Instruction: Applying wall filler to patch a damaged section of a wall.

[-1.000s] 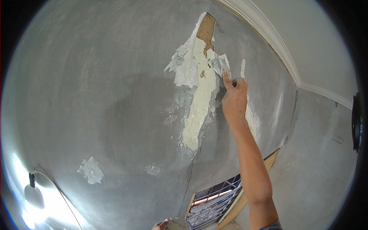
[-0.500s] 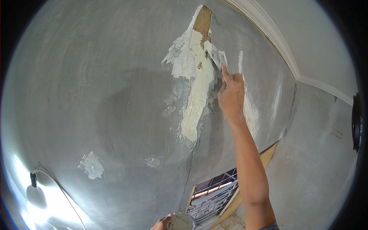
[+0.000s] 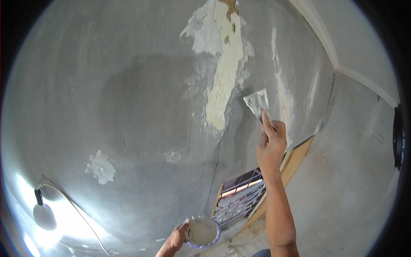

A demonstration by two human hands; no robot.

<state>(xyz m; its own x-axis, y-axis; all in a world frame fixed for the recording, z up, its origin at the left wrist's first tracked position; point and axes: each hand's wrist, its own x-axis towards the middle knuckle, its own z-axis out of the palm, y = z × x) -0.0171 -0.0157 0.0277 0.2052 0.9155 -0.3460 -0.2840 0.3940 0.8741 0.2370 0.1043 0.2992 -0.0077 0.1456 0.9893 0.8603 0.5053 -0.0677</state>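
Note:
My right hand (image 3: 272, 139) grips a putty knife (image 3: 258, 103) by its handle, the index finger stretched along it toward the blade. Pale filler smears the wide metal blade, which is right of the long cream-coloured filler patch (image 3: 221, 94) on the grey wall (image 3: 141, 111). At the patch's top, some brown, unfilled surface shows. Low in the view, my left hand (image 3: 177, 236) is closed on the rim of a round bowl (image 3: 219, 233) with a purple edge. Greyish filler paste (image 3: 201, 232) lies inside the bowl.
A lit bulb (image 3: 44, 216) hangs from a cable (image 3: 70, 201) at the lower left. Right of the bowl is a barred window opening (image 3: 239, 197) with a wooden frame (image 3: 295, 160). White moulding (image 3: 319, 36) runs along the ceiling. A dark round object (image 3: 399, 137) sits at the right rim.
The putty knife has come off the upper patch and moved down and right with my right hand. My left hand and the bowl have risen further into view. The view has tilted downward.

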